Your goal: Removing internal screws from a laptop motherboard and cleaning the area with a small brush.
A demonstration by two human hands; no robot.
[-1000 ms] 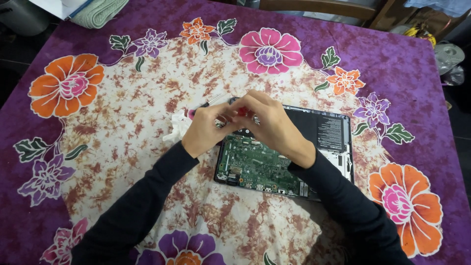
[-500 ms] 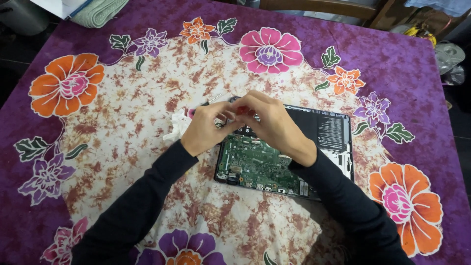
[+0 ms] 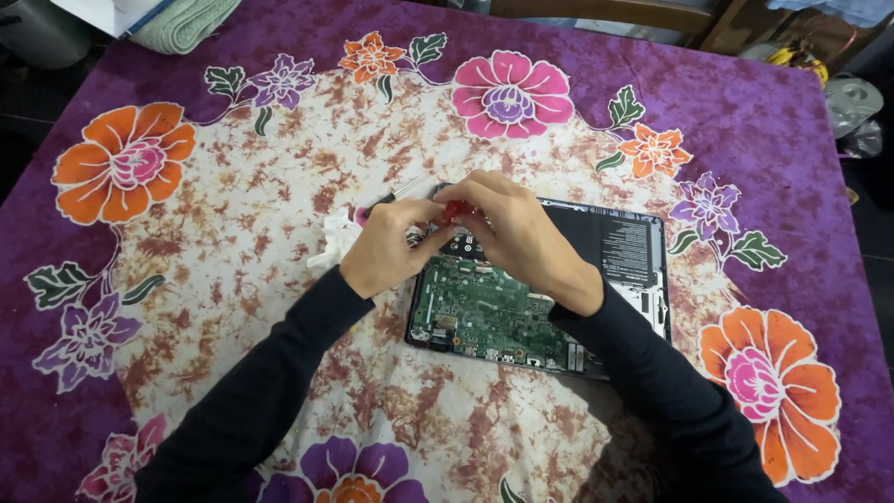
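An opened laptop (image 3: pixel 615 244) lies bottom-up on the flowered cloth, showing its green circuit board (image 3: pixel 480 317) and black battery. My left hand (image 3: pixel 384 250) and my right hand (image 3: pixel 520 233) meet over the laptop's far left corner. Both have curled fingers pinching a small red-handled tool (image 3: pixel 453 210), most of which is hidden by the fingers. The spot on the board beneath the tool is covered by my hands.
A crumpled white tissue (image 3: pixel 333 244) lies just left of my left hand. A thin screwdriver (image 3: pixel 402 191) rests on the cloth beyond my hands. A folded green towel (image 3: pixel 182 19) sits at the far left corner. A chair back (image 3: pixel 605 9) stands across the table.
My hands have stayed over the same corner of the laptop, with only small finger movements around the red tool.
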